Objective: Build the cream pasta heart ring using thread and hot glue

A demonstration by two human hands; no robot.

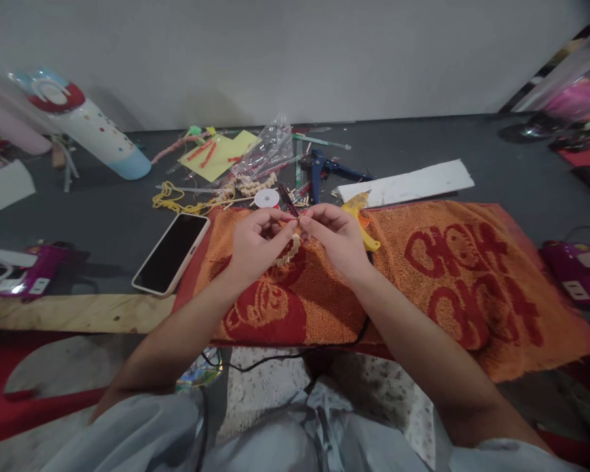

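My left hand and my right hand meet above an orange and red towel. Both pinch the top of a short string of pale beads, which hangs down between them. The fingertips of both hands are pressed together around the string's upper end. A small white spool lies just beyond my left hand. A yellow glue gun sits right behind my right hand.
A phone lies face up left of the towel. Beyond are yellow cord, a plastic bag, a yellow paper, a blue tool and a white strip. Purple devices sit at both sides.
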